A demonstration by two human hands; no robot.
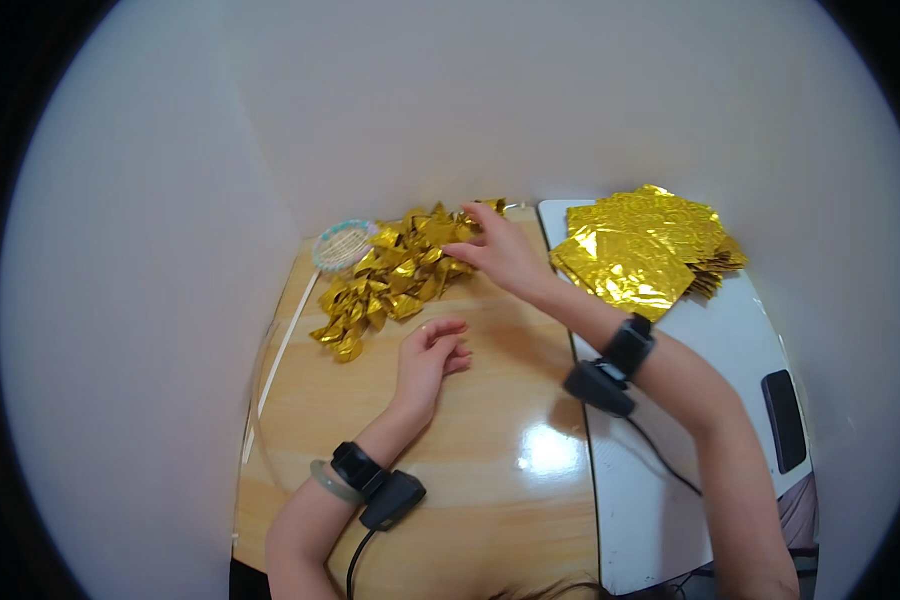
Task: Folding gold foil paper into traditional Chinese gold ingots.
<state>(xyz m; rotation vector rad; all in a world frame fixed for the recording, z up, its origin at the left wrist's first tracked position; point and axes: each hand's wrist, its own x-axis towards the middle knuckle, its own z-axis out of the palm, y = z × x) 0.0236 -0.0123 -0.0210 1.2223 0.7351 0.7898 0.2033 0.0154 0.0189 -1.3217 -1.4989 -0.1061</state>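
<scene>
A heap of folded gold foil pieces (400, 270) lies along the far left of the wooden table. Over the right end of that heap reaches my right hand (505, 255), its thumb and fingers apart and nothing visible between them. My left hand (428, 368) rests nearer to me, just in front of the heap. Its fingers are loosely bent with gaps between them, and I see nothing held there. To the right, flat gold foil sheets (630, 260) are piled in an uneven stack on a white table.
A round beaded item (344, 246) with a pale woven middle sits left of the heap. A dark phone (784, 422) lies on the white table (650, 500), which adjoins the wooden table (480, 500). Pale walls stand close behind and to the left. Cables trail from both wrist devices.
</scene>
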